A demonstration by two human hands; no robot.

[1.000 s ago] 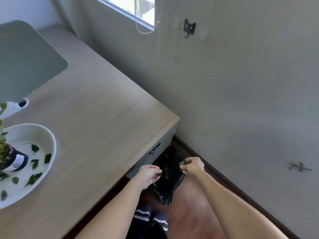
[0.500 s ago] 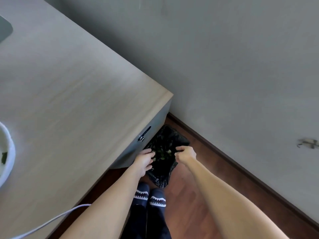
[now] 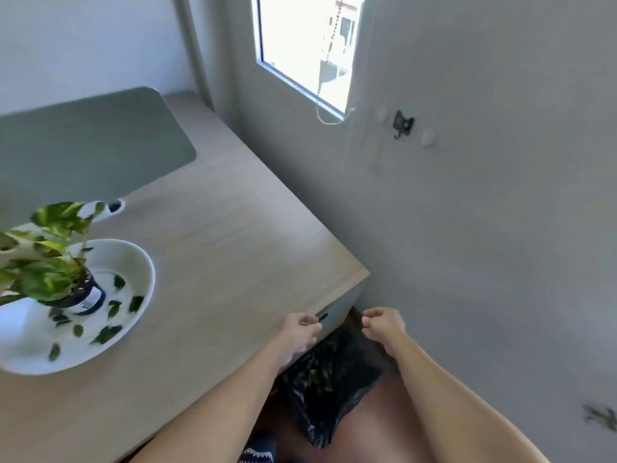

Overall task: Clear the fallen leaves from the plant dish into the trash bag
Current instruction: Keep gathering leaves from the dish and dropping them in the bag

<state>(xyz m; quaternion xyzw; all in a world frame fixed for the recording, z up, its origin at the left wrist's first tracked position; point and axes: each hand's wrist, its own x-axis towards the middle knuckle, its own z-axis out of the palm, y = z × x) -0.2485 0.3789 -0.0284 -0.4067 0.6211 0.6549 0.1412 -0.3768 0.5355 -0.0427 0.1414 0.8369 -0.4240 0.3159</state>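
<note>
Both hands loosely curled, holding nothing: left hand (image 3: 298, 332) at desk (image 3: 233, 262) edge, right hand (image 3: 384, 325) above trash bag (image 3: 334, 389) (floor). Leaves (image 3: 107, 334) in white dish (image 3: 140, 262).

Dark leaves (image 3: 107, 334) litter the white dish (image 3: 133, 259); black bag (image 3: 334, 389) open, apparently holding leaves.

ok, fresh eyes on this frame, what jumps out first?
Probably the two hands, left hand and right hand, loosely curled at centre, apparently empty, above the black trash bag on the floor beside the desk corner. Next, at the left on the desk, the white plant dish holds a potted plant, and dark fallen leaves lie scattered in the dish around the pot.
</note>
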